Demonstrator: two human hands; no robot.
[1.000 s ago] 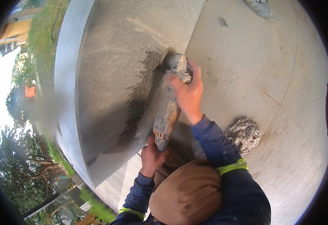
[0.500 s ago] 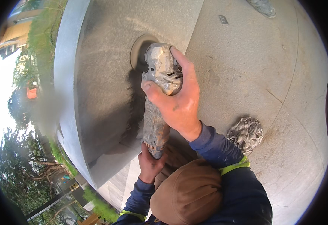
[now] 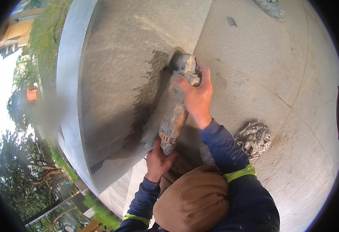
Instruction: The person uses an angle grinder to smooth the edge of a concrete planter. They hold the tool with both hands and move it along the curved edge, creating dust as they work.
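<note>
A dusty angle grinder (image 3: 174, 123) is held between my two hands, its body slanting up and to the right. My right hand (image 3: 199, 99) is closed around its front end, the thumb on the near side and the fingers over the gear head. My left hand (image 3: 157, 163) grips the narrow rear end. The round disc (image 3: 175, 57) is blurred and lies against a grey stone-like slab (image 3: 115, 73), close to the slab's right edge. Dark, ragged-edged patches run down the slab beside the tool.
A crumpled patterned cloth (image 3: 254, 139) lies on the grey paved floor (image 3: 262, 85) to the right. Farther off are a small flat piece (image 3: 231, 21) and a shoe (image 3: 271, 8). A brown cap (image 3: 192, 199) covers the lower middle. Plants (image 3: 18, 170) stand beyond the slab's pale left edge.
The grinder's head has moved right and somewhat nearer, with my right hand on it. My left hand has shifted slightly up and right. More of the dark patch on the slab now shows.
</note>
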